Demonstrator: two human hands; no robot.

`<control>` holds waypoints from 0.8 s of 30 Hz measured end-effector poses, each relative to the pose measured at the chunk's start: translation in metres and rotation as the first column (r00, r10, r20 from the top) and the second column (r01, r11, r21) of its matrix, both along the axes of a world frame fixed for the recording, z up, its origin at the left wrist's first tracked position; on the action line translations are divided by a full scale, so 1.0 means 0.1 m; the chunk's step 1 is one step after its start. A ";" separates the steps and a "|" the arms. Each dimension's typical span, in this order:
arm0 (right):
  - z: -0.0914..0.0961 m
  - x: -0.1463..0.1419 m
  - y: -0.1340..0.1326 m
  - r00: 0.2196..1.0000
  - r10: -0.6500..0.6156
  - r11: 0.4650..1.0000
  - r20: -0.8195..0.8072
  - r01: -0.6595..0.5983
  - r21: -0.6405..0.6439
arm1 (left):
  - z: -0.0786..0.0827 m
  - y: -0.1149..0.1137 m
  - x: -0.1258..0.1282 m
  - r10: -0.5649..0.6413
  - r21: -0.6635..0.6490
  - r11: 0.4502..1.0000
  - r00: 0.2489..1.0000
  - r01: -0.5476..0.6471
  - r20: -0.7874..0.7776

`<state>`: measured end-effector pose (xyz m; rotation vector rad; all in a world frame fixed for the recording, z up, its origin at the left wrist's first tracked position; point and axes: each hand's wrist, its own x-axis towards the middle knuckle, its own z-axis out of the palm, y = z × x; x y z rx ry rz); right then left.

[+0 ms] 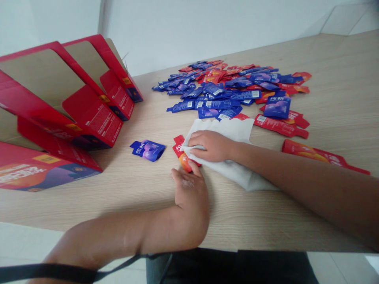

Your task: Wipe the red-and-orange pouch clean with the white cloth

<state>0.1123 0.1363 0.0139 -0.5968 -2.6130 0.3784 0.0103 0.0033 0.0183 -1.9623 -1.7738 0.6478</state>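
Your right hand (211, 145) presses white cloth (237, 152) onto red pouch (182, 157) on tabletop (142, 185), fingers bent over cloth edge. Your left hand (189, 197) touches pouch from below, fingers hidden, cannot tell spread. Blue pouch (148, 150) lies just left. Pouch pile (233, 88) behind; red boxes (59, 114) at left.

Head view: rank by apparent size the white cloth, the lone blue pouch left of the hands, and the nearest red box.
1. nearest red box, partly cut off and closest
2. white cloth
3. lone blue pouch
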 end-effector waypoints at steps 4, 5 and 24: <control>0.00 0.00 0.00 1.000 0.001 1.000 -0.001 -0.001 0.006 | 0.02 0.00 0.01 0.003 -0.007 1.000 1.000 -0.004 -0.029; 0.00 0.00 0.00 1.000 0.001 1.000 -0.001 -0.001 0.006 | 0.02 0.00 0.01 0.007 -0.010 1.000 0.999 -0.007 -0.037; 0.00 0.00 0.00 1.000 0.006 1.000 0.001 -0.006 0.011 | 0.00 -0.01 0.00 0.003 0.007 1.000 1.000 -0.003 -0.027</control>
